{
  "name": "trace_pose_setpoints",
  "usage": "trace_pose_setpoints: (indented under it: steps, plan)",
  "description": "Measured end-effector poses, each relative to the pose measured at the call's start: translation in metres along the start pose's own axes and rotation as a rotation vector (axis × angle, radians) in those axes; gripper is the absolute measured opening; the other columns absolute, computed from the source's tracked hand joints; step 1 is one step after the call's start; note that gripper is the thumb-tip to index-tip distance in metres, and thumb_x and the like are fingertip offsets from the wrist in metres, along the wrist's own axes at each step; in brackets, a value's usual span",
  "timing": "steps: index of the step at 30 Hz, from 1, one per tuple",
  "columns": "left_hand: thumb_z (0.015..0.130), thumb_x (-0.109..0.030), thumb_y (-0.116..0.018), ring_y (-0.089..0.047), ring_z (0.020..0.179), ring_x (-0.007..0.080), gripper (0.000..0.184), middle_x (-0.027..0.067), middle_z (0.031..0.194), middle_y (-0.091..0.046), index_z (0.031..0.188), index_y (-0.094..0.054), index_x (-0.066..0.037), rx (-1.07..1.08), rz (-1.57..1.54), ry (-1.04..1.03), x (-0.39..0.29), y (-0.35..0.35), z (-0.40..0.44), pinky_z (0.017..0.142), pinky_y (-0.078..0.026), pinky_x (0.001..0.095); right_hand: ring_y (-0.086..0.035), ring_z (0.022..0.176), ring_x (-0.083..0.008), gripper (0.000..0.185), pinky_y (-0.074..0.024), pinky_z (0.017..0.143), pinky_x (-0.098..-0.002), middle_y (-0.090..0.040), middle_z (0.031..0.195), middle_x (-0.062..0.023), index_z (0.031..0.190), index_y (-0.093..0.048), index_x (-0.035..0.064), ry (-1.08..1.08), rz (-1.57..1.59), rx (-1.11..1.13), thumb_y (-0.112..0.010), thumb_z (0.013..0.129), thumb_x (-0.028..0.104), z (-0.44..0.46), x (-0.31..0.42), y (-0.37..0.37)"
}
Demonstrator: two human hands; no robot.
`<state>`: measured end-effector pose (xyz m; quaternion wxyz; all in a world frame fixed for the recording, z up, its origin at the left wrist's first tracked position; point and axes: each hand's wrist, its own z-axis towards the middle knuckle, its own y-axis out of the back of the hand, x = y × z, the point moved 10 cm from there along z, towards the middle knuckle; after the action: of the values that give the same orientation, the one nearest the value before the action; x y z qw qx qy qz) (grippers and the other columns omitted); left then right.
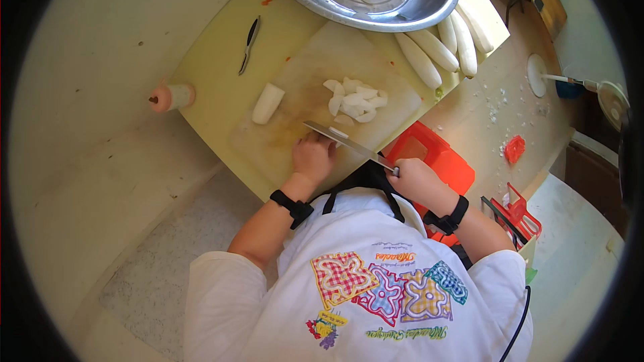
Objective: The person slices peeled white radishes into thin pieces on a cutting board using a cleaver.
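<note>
My right hand (417, 178) is wrapped round the handle of a kitchen knife (359, 147), whose blade slants to the upper left over the cutting board (315, 50). Close to the blade, my left hand (313, 157) has its fingers curled on a white radish piece, mostly hidden by the hand and knife. A thin radish slice (339, 132) lies against the blade. Beyond the knife is a pile of cut radish pieces (359, 99). A thick, peeled radish chunk (268, 104) rests left of the pile.
A metal basin (315, 10) with radish slices stands at the table's far side. Whole white radishes (419, 60) lie beside it. A peeler-like tool (249, 45) is on the left, a pink-capped bottle (172, 97) at the table edge, and a red-orange container (436, 157) at right.
</note>
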<state>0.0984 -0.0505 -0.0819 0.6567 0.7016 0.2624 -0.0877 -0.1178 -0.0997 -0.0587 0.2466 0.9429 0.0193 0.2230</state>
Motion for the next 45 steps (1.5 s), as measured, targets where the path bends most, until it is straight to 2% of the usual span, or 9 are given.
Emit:
trace_pose_setpoints:
  steps: [9,21,24,29,33,35,37,41,45]
  plan:
    - [0.075,-0.012,-0.073,-0.067,0.077,0.0364,0.013,0.0137,0.089,-0.070,0.087,-0.076,-0.011,-0.080,-0.102,-0.012,0.002,0.005,0.000,0.069,-0.054,0.0477,-0.069,0.077,-0.0406,0.028,-0.0565,0.073,-0.0482,-0.070,0.081,-0.0232,0.087,-0.072,0.0008,-0.014,-0.018,-0.009,-0.064,0.087,0.027,0.004,-0.011,-0.005]
    - [0.077,-0.013,-0.073,-0.068,0.078,0.0352,0.008,0.0098,0.091,-0.071,0.084,-0.077,-0.013,-0.069,-0.151,0.000,0.009,0.006,0.002,0.068,-0.052,0.0476,-0.069,0.074,-0.0394,0.029,-0.0560,0.070,-0.0480,-0.070,0.078,-0.0205,0.079,-0.071,0.0033,0.031,-0.014,-0.162,-0.067,0.085,0.032,0.019,-0.029,-0.007]
    - [0.083,-0.014,-0.073,-0.070,0.083,0.0336,0.011,0.0098,0.097,-0.073,0.092,-0.077,-0.010,-0.032,-0.274,0.001,0.029,0.003,0.000,0.071,-0.055,0.0427,-0.068,0.072,-0.0392,0.031,-0.0551,0.067,-0.0478,-0.069,0.076,-0.0196,0.077,-0.069,0.0032,0.054,-0.016,-0.214,-0.069,0.084,0.033,0.007,-0.030,0.003]
    - [0.096,-0.023,-0.068,-0.069,0.083,0.0178,0.023,0.0092,0.097,-0.073,0.110,-0.074,-0.005,-0.139,-0.607,0.437,0.113,0.023,-0.017,0.075,-0.054,0.0282,-0.067,0.069,-0.0370,0.029,-0.0538,0.063,-0.0463,-0.067,0.072,-0.0165,0.076,-0.065,0.0038,0.168,-0.139,-0.399,-0.073,0.080,0.031,-0.031,-0.027,0.033]
    - [0.097,-0.023,-0.067,-0.067,0.089,0.0152,0.028,0.0100,0.102,-0.073,0.116,-0.071,-0.004,-0.140,-0.845,0.317,0.085,0.068,0.012,0.080,-0.052,0.0272,-0.066,0.066,-0.0308,0.028,-0.0518,0.059,-0.0443,-0.064,0.068,-0.0102,0.072,-0.060,0.0079,0.324,-0.336,-0.593,-0.078,0.073,0.029,-0.063,-0.012,0.054]
    - [0.092,-0.028,-0.072,-0.067,0.097,0.0188,0.040,0.0118,0.109,-0.072,0.122,-0.067,-0.002,0.184,-0.826,0.171,0.023,0.077,0.027,0.085,-0.053,0.0311,-0.066,0.065,-0.0286,0.029,-0.0510,0.058,-0.0435,-0.063,0.067,-0.0082,0.071,-0.058,0.0092,0.370,-0.409,-0.650,-0.079,0.071,0.029,-0.076,-0.006,0.061]
    - [0.089,-0.030,-0.075,-0.067,0.098,0.0201,0.046,0.0123,0.110,-0.072,0.123,-0.067,-0.002,0.332,-0.657,0.097,-0.024,0.090,0.031,0.085,-0.053,0.0330,-0.064,0.064,-0.0264,0.030,-0.0500,0.058,-0.0414,-0.060,0.065,-0.0066,0.070,-0.057,0.0107,0.481,-0.468,-0.731,-0.080,0.068,0.029,-0.095,0.006,0.066]
    - [0.078,-0.035,-0.084,-0.068,0.098,0.0230,0.057,0.0131,0.110,-0.072,0.121,-0.068,-0.001,0.747,-0.436,-0.032,-0.067,0.059,0.021,0.086,-0.054,0.0364,-0.063,0.064,-0.0260,0.029,-0.0492,0.060,-0.0397,-0.059,0.066,-0.0062,0.070,-0.057,0.0109,0.542,-0.481,-0.781,-0.080,0.065,0.027,-0.116,0.008,0.064]
    - [0.081,-0.028,-0.083,-0.067,0.095,0.0180,0.047,0.0098,0.103,-0.073,0.118,-0.070,-0.002,0.893,-0.340,-0.109,-0.079,0.045,0.011,0.084,-0.052,0.0314,-0.061,0.064,-0.0257,0.025,-0.0479,0.060,-0.0391,-0.058,0.065,-0.0059,0.071,-0.056,0.0112,0.578,-0.477,-0.839,-0.077,0.062,0.022,-0.131,0.007,0.057]
